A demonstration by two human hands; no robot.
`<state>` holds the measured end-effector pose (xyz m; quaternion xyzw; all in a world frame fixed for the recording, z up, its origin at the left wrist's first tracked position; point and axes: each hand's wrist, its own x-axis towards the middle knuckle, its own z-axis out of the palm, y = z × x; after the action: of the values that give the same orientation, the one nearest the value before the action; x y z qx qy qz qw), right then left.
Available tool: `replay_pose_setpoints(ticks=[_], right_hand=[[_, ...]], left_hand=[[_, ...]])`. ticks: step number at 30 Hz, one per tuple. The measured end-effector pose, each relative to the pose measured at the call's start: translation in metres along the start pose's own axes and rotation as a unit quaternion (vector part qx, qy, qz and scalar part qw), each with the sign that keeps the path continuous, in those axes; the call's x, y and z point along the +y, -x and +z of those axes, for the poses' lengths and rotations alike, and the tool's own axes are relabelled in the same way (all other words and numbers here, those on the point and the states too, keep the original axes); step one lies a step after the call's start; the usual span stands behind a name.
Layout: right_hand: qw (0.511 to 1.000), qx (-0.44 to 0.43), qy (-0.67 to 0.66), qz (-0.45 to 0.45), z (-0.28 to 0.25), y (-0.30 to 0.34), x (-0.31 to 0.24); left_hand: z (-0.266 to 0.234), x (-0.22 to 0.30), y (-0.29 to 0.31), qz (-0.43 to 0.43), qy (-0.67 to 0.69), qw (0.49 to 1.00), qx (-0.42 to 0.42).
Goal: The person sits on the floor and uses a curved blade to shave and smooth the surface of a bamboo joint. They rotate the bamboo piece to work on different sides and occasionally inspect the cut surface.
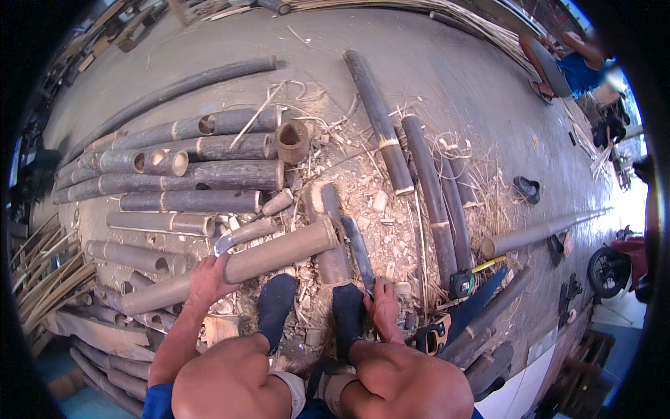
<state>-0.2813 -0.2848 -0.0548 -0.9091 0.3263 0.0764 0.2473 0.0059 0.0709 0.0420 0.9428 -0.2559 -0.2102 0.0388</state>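
My left hand [209,281] is closed round a pale brown bamboo tube [279,255], which slants up to the right. The tube's far end crosses over a shaved bamboo piece [328,262] on the floor between my feet. In my right hand [383,307], beside my right foot, is a large knife; its long dark blade [357,244] points away from me, just right of the shaved piece. The knife's handle is mostly hidden by my fingers. Beyond the tube lies a tool with a curved wooden handle [252,232] and a metal end.
Dark bamboo poles [223,174], some with round holes, lie at left. Several more poles [433,202] stretch out at right. Wood chips [363,188] cover the floor. A tape measure [460,284] and handsaw [480,299] lie right. Another person [569,70] sits far right.
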Motion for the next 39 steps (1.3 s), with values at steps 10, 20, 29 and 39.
replay_pose_setpoints(ticks=[10,20,29,39], right_hand=[[0.936,0.043,-0.299,0.183,-0.069,0.011,-0.005],[0.988,0.107,-0.112,-0.001,-0.094,-0.029,-0.031],[0.985,-0.049,0.054,-0.159,-0.094,-0.082,-0.08],[0.966,-0.054,0.117,-0.226,-0.096,-0.087,-0.065]], left_hand=[[-0.015,0.057,-0.044,0.024,0.143,0.976,-0.165],[-0.012,0.081,-0.053,0.101,0.155,0.978,-0.094],[-0.014,0.114,-0.055,0.049,0.085,0.993,-0.071],[-0.007,0.111,-0.056,0.079,0.089,0.992,-0.034]])
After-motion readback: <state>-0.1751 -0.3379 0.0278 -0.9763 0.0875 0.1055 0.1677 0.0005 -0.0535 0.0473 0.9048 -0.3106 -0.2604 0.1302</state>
